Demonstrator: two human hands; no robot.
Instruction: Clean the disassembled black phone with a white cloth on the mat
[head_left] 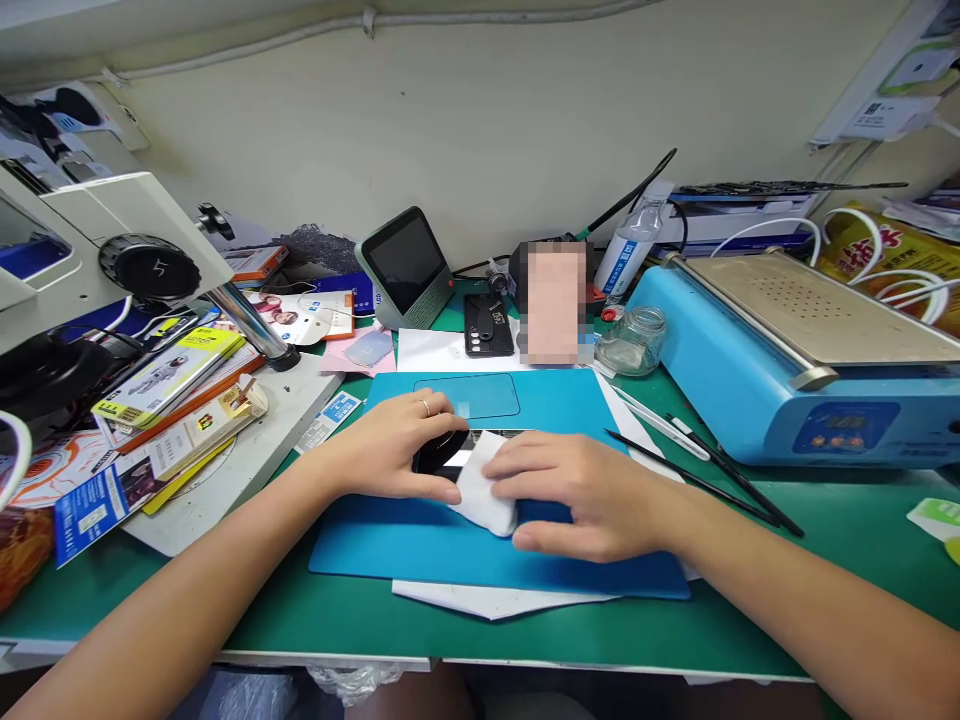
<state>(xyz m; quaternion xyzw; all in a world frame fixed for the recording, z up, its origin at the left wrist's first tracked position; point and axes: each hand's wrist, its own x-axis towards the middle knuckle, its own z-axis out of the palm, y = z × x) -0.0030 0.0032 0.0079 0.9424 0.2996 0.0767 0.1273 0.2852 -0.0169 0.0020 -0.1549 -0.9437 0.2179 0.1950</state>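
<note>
On the blue work mat (pixel 480 560), my left hand (pixel 397 440) grips the left end of a dark, glossy phone (pixel 435 458), thumb on the near edge and fingers on the far edge. A ring shows on one finger. My right hand (pixel 581 495) has its fingers pressed on a folded white wipe (pixel 487 490), which lies across the phone and covers much of it. Just beyond, a clear phone-shaped film or panel with a dark outline (pixel 487 395) rests on the mat's far part.
A microscope stand (pixel 150 240) and boxes (pixel 172 375) crowd the left. At the back are a small display (pixel 405 265), a black phone case (pixel 489 325), a glass jar (pixel 634 342) and a bottle (pixel 634 240). A blue heating plate (pixel 810 350) and thin black tools (pixel 697 480) occupy the right.
</note>
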